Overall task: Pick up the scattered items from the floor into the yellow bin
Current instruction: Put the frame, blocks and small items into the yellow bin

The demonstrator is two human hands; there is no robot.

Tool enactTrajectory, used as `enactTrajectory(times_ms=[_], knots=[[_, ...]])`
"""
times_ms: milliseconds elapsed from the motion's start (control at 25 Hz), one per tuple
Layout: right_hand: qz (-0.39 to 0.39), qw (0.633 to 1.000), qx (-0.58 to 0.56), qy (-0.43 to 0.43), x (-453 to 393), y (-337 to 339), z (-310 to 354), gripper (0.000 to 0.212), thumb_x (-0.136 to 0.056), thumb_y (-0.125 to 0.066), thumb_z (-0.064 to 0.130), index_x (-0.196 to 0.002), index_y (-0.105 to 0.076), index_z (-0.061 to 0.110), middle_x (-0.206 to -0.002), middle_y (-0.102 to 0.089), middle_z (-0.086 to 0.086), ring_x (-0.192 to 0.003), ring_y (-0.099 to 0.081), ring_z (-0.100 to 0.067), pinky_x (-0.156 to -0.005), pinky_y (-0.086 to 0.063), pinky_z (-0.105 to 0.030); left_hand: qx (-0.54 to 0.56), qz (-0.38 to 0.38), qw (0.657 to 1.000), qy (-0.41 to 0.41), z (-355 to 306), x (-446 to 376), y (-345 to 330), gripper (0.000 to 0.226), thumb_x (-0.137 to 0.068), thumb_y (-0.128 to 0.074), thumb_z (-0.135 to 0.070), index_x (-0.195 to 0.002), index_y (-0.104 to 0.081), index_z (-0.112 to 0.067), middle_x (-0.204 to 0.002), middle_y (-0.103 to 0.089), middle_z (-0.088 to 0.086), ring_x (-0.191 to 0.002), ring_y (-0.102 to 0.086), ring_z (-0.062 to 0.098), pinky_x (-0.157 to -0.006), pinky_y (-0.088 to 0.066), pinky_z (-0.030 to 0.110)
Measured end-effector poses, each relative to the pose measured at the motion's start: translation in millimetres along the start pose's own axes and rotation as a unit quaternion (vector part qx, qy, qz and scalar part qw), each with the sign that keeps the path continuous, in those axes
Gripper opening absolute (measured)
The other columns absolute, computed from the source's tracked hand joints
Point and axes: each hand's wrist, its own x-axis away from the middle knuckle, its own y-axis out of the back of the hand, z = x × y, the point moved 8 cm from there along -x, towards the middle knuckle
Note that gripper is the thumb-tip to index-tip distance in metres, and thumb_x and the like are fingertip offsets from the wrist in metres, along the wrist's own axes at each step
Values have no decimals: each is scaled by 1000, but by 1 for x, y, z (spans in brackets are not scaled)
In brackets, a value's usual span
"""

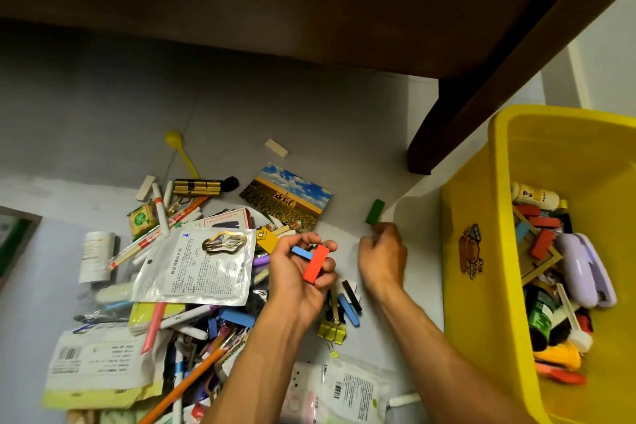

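Yellow bin (481, 217), partly filled, is seen on the floor at the right; scattered items (192, 272) are piled at lower left; a postcard (287, 196) lies beyond them; a red block (316, 264) and blue block (302, 252) are gripped in the left hand (299, 272); the right hand (382, 256), fingers curled, reaches toward a green block (374, 212), and whether they touch cannot be told.

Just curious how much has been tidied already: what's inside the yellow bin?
The yellow bin holds red blocks, a lilac stapler, a white bottle, a dark green can and other jumbled bits. Whatever lies beneath them is covered.
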Motion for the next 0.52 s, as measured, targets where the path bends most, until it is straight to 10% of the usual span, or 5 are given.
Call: enactTrajectory(times_ms=[160, 360, 520], knots=[[-47, 985, -147, -82, -35, 6, 4, 20, -99, -43, 13, -116, -53, 15, -110, -61, -10, -83, -55, -17, -71, -45, -29, 17, -8, 1000, -2, -5, 4, 15, 18, -76, -48, -19, -80, -60, -7, -92, -67, 21, -57, -52, 21, -38, -34, 21], [13, 983, 180, 46, -45, -12, 38, 29, -99, -46, 20, -125, -44, 8, -123, -46, -19, -104, -53, -40, -83, -50, -45, -78, -45, 996, -12, -12, 17, 25, 13, -77, -49, -13, -76, -60, -7, -82, -66, 15, -56, -52, 18, -37, -29, 18], [80, 985, 124, 92, -23, -19, 27, 27, -98, -46, 12, -124, -47, 10, -120, -49, -15, -95, -54, -28, -74, -45, -31, -202, -110, 973, -29, -9, 30, 50, 19, -92, -50, -15, -85, -65, -7, -67, -62, 9, -48, -47, 14, -32, -27, 18]])
